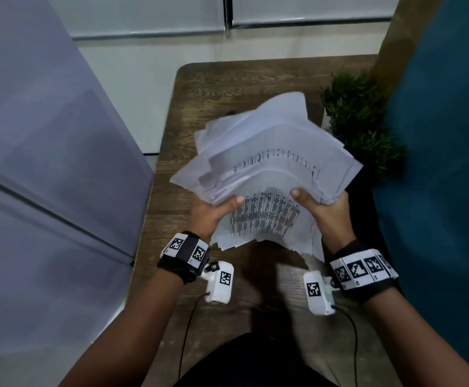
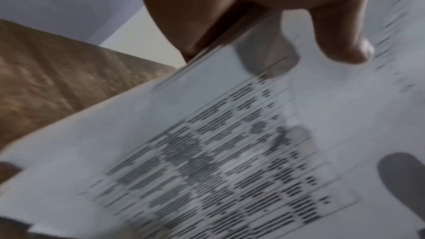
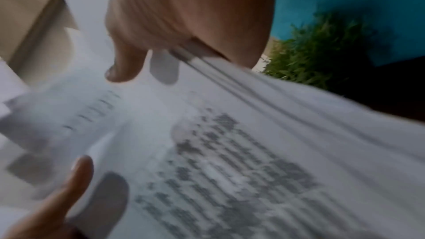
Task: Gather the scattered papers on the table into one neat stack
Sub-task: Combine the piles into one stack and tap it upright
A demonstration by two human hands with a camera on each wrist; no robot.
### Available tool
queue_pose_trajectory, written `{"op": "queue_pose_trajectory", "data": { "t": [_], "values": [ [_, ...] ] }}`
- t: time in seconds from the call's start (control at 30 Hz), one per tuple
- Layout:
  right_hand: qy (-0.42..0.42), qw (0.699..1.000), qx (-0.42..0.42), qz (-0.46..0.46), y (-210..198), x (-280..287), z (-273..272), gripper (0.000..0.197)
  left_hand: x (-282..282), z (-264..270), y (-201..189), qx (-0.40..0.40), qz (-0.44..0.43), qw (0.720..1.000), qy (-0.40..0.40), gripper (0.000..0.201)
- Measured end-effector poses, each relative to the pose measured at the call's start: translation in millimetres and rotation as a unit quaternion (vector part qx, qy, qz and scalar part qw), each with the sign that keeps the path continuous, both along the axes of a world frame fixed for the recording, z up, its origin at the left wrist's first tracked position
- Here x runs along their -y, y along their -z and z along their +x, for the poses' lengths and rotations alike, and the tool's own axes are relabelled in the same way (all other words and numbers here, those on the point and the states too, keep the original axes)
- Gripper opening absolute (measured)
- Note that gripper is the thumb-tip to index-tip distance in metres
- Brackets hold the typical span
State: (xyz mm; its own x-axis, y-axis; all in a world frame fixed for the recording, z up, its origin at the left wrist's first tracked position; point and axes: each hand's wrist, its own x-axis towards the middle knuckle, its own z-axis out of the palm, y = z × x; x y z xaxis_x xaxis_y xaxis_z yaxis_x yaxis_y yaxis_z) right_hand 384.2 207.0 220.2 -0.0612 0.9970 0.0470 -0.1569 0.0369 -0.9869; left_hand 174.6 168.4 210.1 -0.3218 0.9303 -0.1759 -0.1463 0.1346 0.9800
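A thick, uneven bundle of white printed papers (image 1: 264, 169) is held up above the wooden table (image 1: 199, 88), its sheets fanned and misaligned. My left hand (image 1: 213, 213) grips the bundle's left side with the thumb on top of the printed top sheet (image 2: 230, 152). My right hand (image 1: 322, 208) grips the right side the same way, thumb on top. In the wrist views my left hand's thumb (image 2: 340, 43) and my right hand's thumb (image 3: 126, 64) press on the top sheet (image 3: 230, 152), and the other fingers are hidden under the paper.
A small green plant (image 1: 359, 118) stands at the table's right edge, close to the papers. A teal panel (image 1: 437, 163) rises on the right and a grey partition (image 1: 46, 163) on the left. The table's near part (image 1: 255, 289) lies in shadow under the bundle.
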Motion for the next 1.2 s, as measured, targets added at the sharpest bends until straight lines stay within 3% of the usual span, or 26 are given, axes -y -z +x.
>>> {"op": "queue_pose_trajectory", "data": {
  "t": [0.1, 0.17, 0.27, 0.37, 0.47, 0.57, 0.63, 0.73, 0.83, 0.9, 0.97, 1.07, 1.2],
  "values": [
    [0.077, 0.994, -0.069, -0.04, -12.5, -3.7, -4.6, 0.039, -8.6, 10.3, -23.1, 0.06, 0.104, 0.991, -0.062, 0.034],
    [0.098, 0.991, -0.082, -0.037, -18.0, -6.0, -8.4, 0.024, -15.3, 15.9, -27.9, 0.093, 0.128, 0.98, -0.117, 0.026],
    [0.127, 0.991, -0.036, -0.022, -19.1, -7.3, -15.6, 0.004, -21.4, 24.0, -27.8, 0.078, 0.111, 0.976, -0.169, 0.031],
    [0.158, 0.987, 0.001, -0.023, -14.1, -11.3, -16.2, 0.008, -23.3, 27.6, -24.5, 0.078, 0.075, 0.972, -0.208, 0.029],
    [0.192, 0.981, 0.025, -0.024, -12.1, -13.8, -11.9, 0.007, -23.4, 26.3, -26.5, 0.083, 0.095, 0.969, -0.214, 0.028],
    [0.173, 0.985, 0.015, -0.008, -16.9, -12.8, -14.5, 0.006, -27.1, 24.8, -29.8, 0.057, 0.053, 0.972, -0.221, 0.028],
    [0.161, 0.987, 0.008, -0.013, -16.4, -14.7, -18.3, 0.01, -30.2, 22.5, -29.9, 0.041, 0.024, 0.971, -0.232, 0.018],
    [0.172, 0.984, 0.035, -0.033, -14.8, -18.4, -18.1, 0.011, -33.4, 14.2, -25.4, 0.022, 0.041, 0.97, -0.239, 0.022],
    [0.078, 0.997, 0.005, -0.025, -7.3, -17.4, -6.8, 0.013, -32.1, 4.5, -14.2, 0.028, 0.076, 0.976, -0.204, 0.013],
    [-0.027, 0.999, 0.02, -0.023, 6.3, -17.2, 3.6, 0.033, -28.5, -3.0, -0.7, -0.004, 0.077, 0.989, -0.124, 0.01],
    [-0.084, 0.993, 0.072, -0.052, 26.7, -19.7, 11.2, 0.052, -22.9, -5.5, 15.7, -0.055, 0.024, 0.998, -0.033, 0.024],
    [-0.043, 0.988, 0.135, -0.058, 49.2, -23.6, 11.5, 0.06, -21.0, -1.8, 30.2, -0.082, -0.05, 0.995, 0.001, 0.05],
    [0.089, 0.979, 0.184, -0.018, 27.2, -32.2, 5.9, 0.048, -27.1, 0.6, 15.6, -0.06, -0.012, 0.998, 0.003, 0.046]
  ]
}}
